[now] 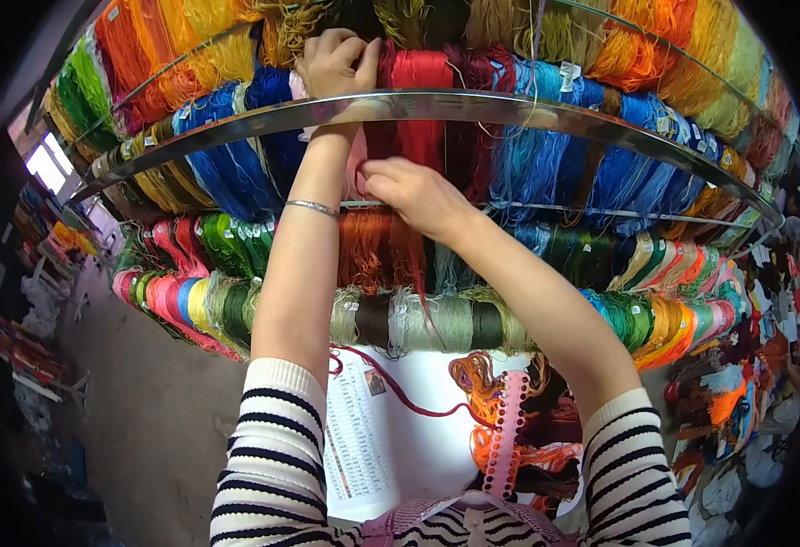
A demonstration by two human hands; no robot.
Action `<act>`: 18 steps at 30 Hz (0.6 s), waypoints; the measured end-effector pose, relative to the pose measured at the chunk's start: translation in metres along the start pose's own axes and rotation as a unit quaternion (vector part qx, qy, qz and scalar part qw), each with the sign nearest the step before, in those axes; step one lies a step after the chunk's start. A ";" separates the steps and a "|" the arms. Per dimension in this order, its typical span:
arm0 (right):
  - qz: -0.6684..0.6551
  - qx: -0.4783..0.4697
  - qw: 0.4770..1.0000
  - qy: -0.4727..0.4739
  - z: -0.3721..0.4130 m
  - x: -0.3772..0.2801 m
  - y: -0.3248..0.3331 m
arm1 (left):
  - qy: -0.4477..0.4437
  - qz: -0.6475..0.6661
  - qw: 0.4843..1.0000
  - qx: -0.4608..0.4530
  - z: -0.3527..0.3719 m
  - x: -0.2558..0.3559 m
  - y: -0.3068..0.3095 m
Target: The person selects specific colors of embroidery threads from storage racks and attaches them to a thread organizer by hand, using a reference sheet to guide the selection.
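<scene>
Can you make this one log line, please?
left hand: at thread skeins | right hand: at pink thread | printed sheet: below thread skeins

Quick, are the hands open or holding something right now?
Left hand: fingers bent at the threads; grip cannot be told.
Right hand: fingers curled at pink thread; hold unclear.

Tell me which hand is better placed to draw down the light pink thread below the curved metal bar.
Likely your right. The right hand is below the curved metal bar, fingertips at the light pink thread, while the left hand is above the bar, near the red skein.
</scene>
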State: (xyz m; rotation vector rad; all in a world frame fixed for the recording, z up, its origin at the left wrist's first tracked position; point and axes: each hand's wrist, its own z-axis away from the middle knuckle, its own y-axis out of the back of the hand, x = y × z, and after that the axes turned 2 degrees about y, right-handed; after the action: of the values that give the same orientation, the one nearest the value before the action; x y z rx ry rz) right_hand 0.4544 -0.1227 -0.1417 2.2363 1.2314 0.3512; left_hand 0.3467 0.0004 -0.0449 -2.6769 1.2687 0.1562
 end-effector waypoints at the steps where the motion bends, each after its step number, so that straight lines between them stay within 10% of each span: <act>1: 0.045 0.023 0.996 0.072 -0.004 0.006 -0.001 | 0.001 -0.001 1.000 -0.001 0.003 -0.002 0.000; 5: 0.113 -0.024 0.993 -0.005 -0.004 0.034 -0.021 | 0.180 0.136 0.973 -0.043 0.013 0.003 0.004; 13: 0.061 -0.063 0.987 -0.133 0.042 0.041 -0.076 | -0.123 -0.113 0.957 -0.239 0.005 0.009 0.016; 14: 0.050 -0.099 0.976 -0.185 0.053 0.041 -0.081 | -0.108 -0.153 0.957 -0.221 -0.015 0.033 0.032; 15: 0.048 -0.106 0.976 -0.184 0.062 0.043 -0.083 | 0.210 -0.156 0.881 -0.393 -0.057 0.083 0.060; 18: 0.083 -0.117 0.964 -0.225 0.071 0.043 -0.085 | 0.175 -0.143 0.919 -0.325 -0.037 0.064 0.036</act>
State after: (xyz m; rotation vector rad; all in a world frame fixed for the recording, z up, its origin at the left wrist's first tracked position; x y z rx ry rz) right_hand 0.4522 -0.0753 -0.2501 2.0651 0.7279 0.0384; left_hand 0.3594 -0.0777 -0.0238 -3.5656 1.0076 0.0648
